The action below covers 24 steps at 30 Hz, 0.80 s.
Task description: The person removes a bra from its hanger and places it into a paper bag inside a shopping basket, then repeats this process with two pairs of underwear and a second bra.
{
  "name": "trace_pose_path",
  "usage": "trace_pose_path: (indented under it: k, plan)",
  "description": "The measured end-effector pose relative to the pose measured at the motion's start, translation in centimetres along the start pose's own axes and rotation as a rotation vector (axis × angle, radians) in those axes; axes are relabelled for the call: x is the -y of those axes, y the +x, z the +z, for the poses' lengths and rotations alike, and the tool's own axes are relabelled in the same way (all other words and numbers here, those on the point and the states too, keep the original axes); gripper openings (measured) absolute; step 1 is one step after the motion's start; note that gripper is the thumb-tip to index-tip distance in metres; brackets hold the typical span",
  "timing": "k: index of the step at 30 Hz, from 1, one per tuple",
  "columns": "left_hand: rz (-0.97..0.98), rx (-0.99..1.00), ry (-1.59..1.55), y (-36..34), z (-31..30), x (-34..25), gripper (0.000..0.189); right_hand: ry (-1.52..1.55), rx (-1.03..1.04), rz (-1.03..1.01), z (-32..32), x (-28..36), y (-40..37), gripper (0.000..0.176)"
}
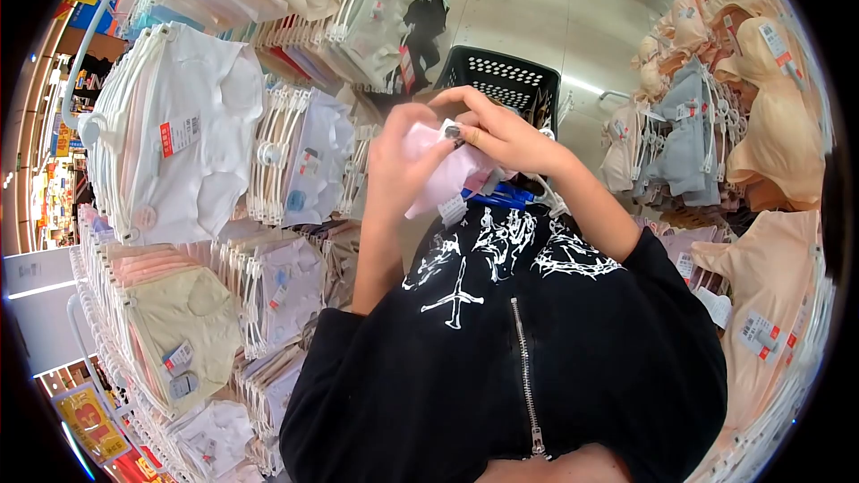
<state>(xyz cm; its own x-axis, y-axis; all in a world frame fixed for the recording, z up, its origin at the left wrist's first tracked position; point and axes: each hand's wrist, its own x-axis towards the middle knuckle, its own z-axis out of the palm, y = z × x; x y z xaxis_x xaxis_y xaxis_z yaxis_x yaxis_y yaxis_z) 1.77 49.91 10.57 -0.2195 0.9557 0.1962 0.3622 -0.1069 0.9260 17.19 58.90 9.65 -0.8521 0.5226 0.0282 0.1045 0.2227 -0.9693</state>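
Observation:
Both hands are raised in front of my chest, gripping a bunched piece of pink underwear. My left hand is closed on its left side, with thumb and fingers bent around the cloth. On the other side my right hand pinches the top edge beside a small dark piece, perhaps a label or clip. A white tag hangs below the cloth. Something blue and shiny shows just under the hands. How the cloth is folded is partly hidden by my fingers.
A black perforated shopping basket stands beyond my hands on the tiled floor. Racks of hanging briefs line the left side. Bras hang on the right, with a peach garment close to my right arm.

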Motion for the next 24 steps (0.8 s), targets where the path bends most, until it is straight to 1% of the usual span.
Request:
trace_pose_path:
  k: [1,2,5,6,7,8,9,10,11,13,14,15,17,18,19,21,22,23,24]
  plan:
    - [-0.001,0.006,0.005,0.0,0.1,-0.7,0.023,-0.015,0.065,0.058,-0.6,0.4,0.1,0.034]
    - [-0.001,0.012,0.009,0.1,0.2,-1.1,0.025,0.033,0.15,0.125,-1.0,0.6,0.2,0.038]
    - [0.061,0.033,-0.012,-0.1,-0.2,-0.4,0.03,-0.094,0.254,-0.224,-2.2,-1.3,1.7,0.049]
    - [0.099,0.064,0.008,-0.1,-0.5,-0.3,0.029,-0.078,0.317,-0.236,-2.9,-2.7,2.2,0.063]
    - [0.137,0.095,0.028,0.0,-1.0,-0.2,0.029,0.083,0.491,-0.053,-4.2,-0.8,1.8,0.066]
    - [0.178,0.125,0.048,0.1,-1.4,-0.2,0.029,0.178,0.567,0.067,-4.8,-1.5,2.1,0.067]
    - [0.16,0.078,0.002,0.1,-1.6,-0.3,0.026,0.272,0.642,0.186,-5.5,-2.5,2.5,0.067]
    - [0.143,0.029,-0.044,0.0,-1.8,-0.6,0.022,0.256,0.653,0.208,-6.0,-3.7,2.5,0.066]
    - [0.124,-0.02,-0.091,-0.1,-2.0,-0.7,0.019,0.311,0.678,0.237,-6.4,-5.9,2.7,0.057]
    - [0.074,-0.093,-0.227,-0.2,-2.7,0.1,0.02,0.112,0.688,0.056,-6.6,-9.4,1.9,0.049]
    - [0.05,-0.15,-0.29,-0.3,-3.0,0.3,0.02,0.201,0.668,0.167,-6.2,-11.2,1.2,0.052]
    - [0.023,-0.21,-0.353,-0.4,-3.5,0.5,0.021,0.167,0.638,0.32,-5.9,-11.9,0.4,0.059]
    - [0.022,-0.272,-0.389,-0.5,-4.5,1.4,0.024,0.177,0.576,0.229,-4.9,-13.0,-1.1,0.065]
    - [0.017,-0.299,-0.402,-0.6,-4.8,1.5,0.024,0.264,0.534,0.235,-4.2,-12.0,-1.7,0.069]
    - [0.011,-0.323,-0.414,-0.7,-5.1,1.7,0.024,0.287,0.476,0.214,-3.3,-12.2,-2.1,0.066]
    - [0.016,-0.361,-0.441,-0.8,-5.6,2.2,0.025,0.199,0.435,0.202,-1.8,-12.4,-2.3,0.058]
    - [0.015,-0.372,-0.458,-0.8,-5.8,2.4,0.025,0.253,0.397,0.191,-1.0,-13.6,-2.3,0.047]
    - [0.013,-0.381,-0.476,-0.7,-5.9,2.5,0.026,0.233,0.357,0.18,-0.6,-14.7,-2.4,0.035]
    - [0.014,-0.397,-0.454,-0.7,-6.2,2.3,0.026,0.208,0.294,0.216,-0.6,-15.0,-2.5,0.031]
